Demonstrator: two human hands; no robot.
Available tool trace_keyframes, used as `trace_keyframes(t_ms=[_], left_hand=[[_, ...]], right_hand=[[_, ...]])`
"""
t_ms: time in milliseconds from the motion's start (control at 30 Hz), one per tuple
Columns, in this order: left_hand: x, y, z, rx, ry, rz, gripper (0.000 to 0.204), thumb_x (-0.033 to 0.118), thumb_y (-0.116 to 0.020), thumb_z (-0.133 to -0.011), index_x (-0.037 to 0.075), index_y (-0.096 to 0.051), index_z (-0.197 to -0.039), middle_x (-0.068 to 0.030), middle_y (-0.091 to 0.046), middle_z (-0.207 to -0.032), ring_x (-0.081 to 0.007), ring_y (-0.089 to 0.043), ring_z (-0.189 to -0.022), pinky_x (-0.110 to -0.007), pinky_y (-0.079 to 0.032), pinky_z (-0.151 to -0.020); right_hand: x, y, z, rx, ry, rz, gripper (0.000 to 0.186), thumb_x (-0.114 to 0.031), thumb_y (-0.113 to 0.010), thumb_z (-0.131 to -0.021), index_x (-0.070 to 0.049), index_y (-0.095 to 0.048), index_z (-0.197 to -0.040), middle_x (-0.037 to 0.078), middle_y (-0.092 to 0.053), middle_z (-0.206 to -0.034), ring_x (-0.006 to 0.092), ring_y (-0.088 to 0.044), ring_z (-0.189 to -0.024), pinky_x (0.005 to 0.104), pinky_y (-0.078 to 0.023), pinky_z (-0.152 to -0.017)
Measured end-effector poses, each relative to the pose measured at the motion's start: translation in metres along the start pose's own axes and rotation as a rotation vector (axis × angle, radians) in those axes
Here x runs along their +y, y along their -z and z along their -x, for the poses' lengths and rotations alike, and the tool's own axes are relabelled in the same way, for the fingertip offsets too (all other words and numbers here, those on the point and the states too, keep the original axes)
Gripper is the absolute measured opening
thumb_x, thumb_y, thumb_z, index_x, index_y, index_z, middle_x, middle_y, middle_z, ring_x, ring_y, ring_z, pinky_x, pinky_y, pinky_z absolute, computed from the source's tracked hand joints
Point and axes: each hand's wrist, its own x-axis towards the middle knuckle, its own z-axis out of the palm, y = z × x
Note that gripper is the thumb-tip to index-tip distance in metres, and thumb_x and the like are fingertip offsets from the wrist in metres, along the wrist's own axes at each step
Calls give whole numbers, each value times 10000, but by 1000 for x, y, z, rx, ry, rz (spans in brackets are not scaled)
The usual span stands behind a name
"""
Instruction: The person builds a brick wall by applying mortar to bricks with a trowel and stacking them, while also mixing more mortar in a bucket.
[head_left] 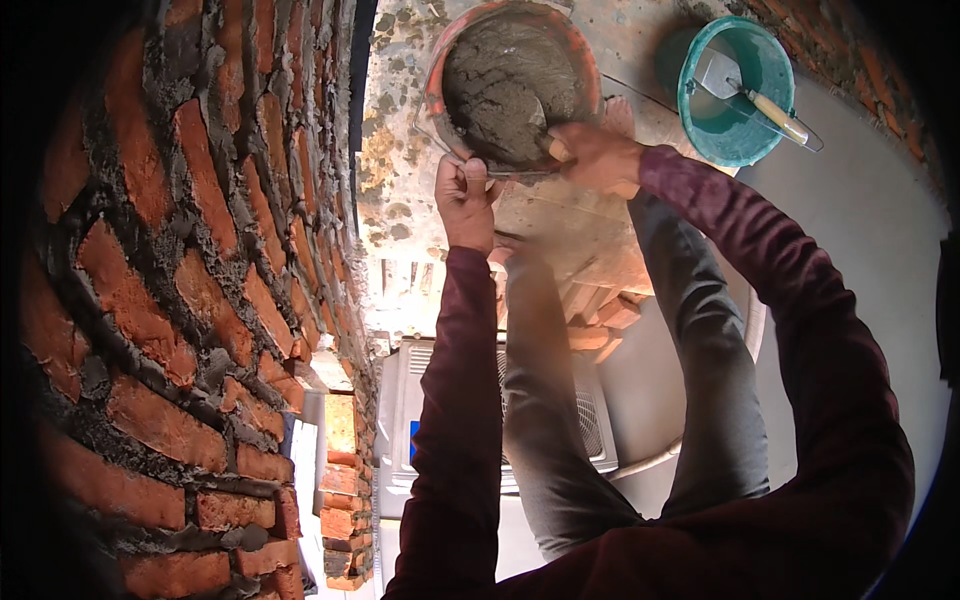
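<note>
An orange-red bucket [436,82] of wet grey mortar [505,85] stands on a mortar-spattered board [395,150]. My left hand [466,200] is closed at the bucket's near left rim, thumb on top; whether it grips the rim or the wire handle there is hard to tell. My right hand [600,158] is closed around the light wooden handle of a trowel [540,115]. Its blade rests in the mortar, partly sunk, near the right side of the bucket.
A green bucket [745,135] with water and another wooden-handled trowel [775,112] stands at the far right. A rough brick wall [190,340] rises along my left. Below the board lie loose bricks [610,315], a grey vented unit [405,385] and a pale hose [650,462].
</note>
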Motion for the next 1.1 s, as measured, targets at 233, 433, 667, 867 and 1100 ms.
trace_keyframes(t_ms=[233, 433, 667, 867, 1100], left_hand=[[-4, -2, 2, 15, -8, -70, 180, 291, -573, -974, 118, -554, -1018, 41, -585, -916, -64, -575, -861, -271, -549, -756], [-16, 26, 1, 125, -11, -42, 164, 283, -584, -969, 129, -527, -972, 58, -512, -870, -50, -526, -824, -276, -544, -740], [-37, 79, 28, 249, 312, 35, 603, 539, -394, -987, 114, -398, -1416, -75, -560, -1269, -188, -562, -1058, -364, -492, -906], [-82, 158, 197, -167, 242, -854, 445, 325, -433, -980, 100, -462, -1363, -98, -571, -1255, -230, -571, -1102, -367, -475, -915], [41, 181, 372, 17, 400, -724, 385, 378, -521, -934, 155, -636, -1227, -128, -651, -1191, -184, -610, -1091, -313, -474, -915]], right_hand=[[12, 19, 37, -145, -75, -321, 380, 29, -555, -785, -51, -572, -1155, 93, -599, -848, 162, -595, -624, 306, -484, -477], [18, 32, 53, -171, -9, -372, 415, -5, -553, -797, -65, -566, -1208, 105, -596, -847, 170, -589, -611, 294, -481, -489], [19, -18, 59, 295, 244, 2, 505, -101, -634, -765, -13, -521, -1250, 206, -609, -1020, 288, -601, -967, 366, -487, -839], [-85, -29, 187, 305, 334, -384, 422, -158, -656, -758, 16, -565, -1131, 228, -627, -1013, 354, -596, -963, 420, -473, -867], [-316, 49, 399, 192, 215, -537, 289, -101, -583, -835, 22, -502, -1083, 76, -560, -676, 154, -559, -509, 322, -471, -480]])
